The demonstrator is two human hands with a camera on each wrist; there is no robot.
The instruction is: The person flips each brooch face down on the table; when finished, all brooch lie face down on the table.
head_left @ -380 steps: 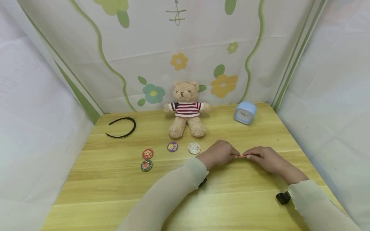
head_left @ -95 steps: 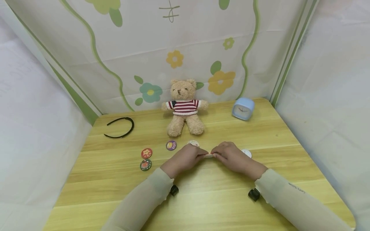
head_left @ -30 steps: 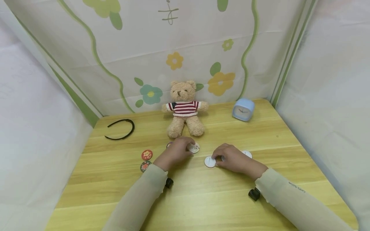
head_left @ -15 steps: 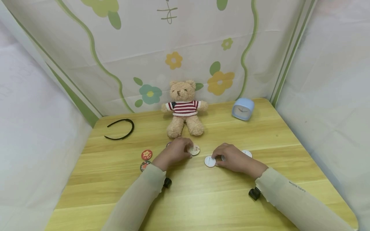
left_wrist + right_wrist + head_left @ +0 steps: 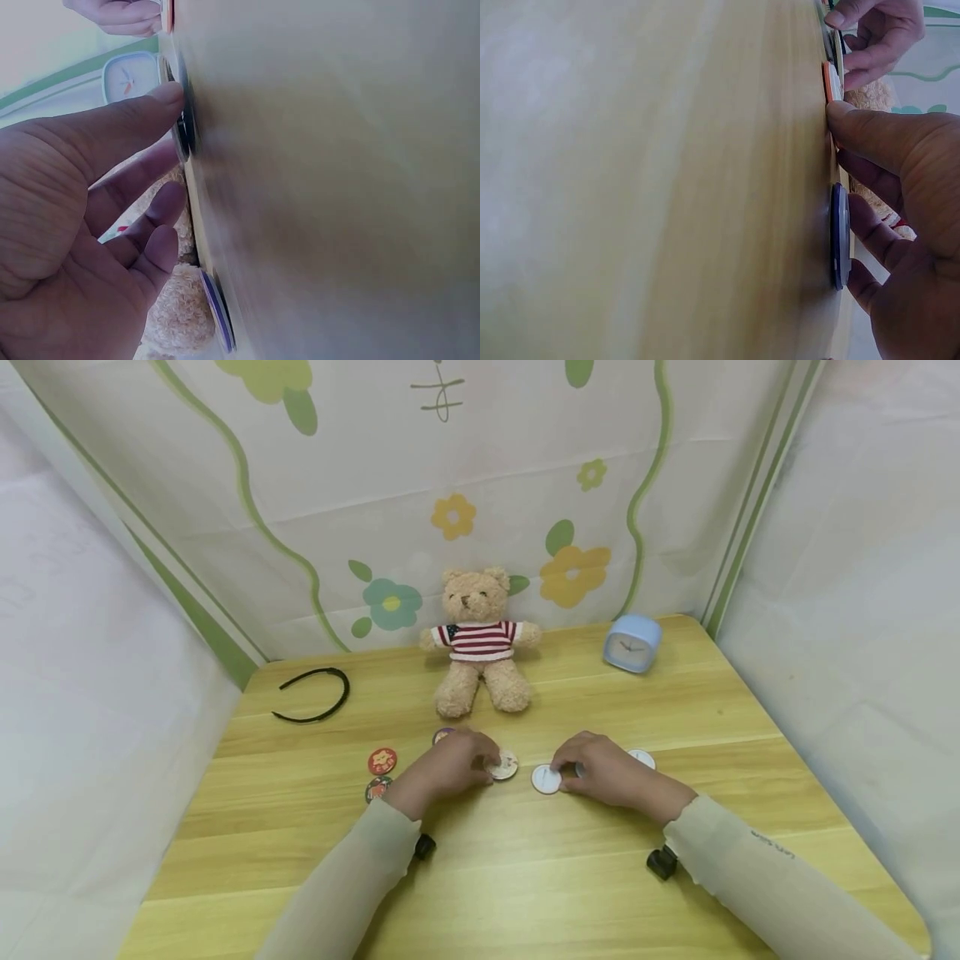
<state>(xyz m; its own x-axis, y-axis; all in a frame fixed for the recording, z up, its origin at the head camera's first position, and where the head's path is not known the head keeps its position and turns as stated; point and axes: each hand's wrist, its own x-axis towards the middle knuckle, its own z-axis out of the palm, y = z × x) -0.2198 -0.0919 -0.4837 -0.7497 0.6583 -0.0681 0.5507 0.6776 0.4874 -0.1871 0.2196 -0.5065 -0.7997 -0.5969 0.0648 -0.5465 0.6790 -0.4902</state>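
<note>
In the head view my left hand (image 5: 450, 764) pinches the edge of a round pale printed pin badge (image 5: 507, 766), picture side up. The left wrist view has the thumb (image 5: 169, 94) on this badge's rim. My right hand (image 5: 603, 770) holds the near edge of another badge (image 5: 545, 779), its white back up, between thumb and forefinger. Its orange rim (image 5: 828, 81) shows in the right wrist view. A dark-rimmed badge (image 5: 840, 236) lies under the right hand's other fingers. One more white-backed badge (image 5: 642, 760) is partly hidden behind that hand.
Left of my left hand lie a red badge (image 5: 382, 761), a green badge (image 5: 377, 789) and a half-covered purple badge (image 5: 442, 736). A teddy bear (image 5: 482, 643) sits at the back, between a black headband (image 5: 341, 693) and a blue clock (image 5: 632, 644).
Both hands held one badge on edge; it now lies white back up at my right hand. My left hand has moved to the pale badge and drawn it nearer the front.
</note>
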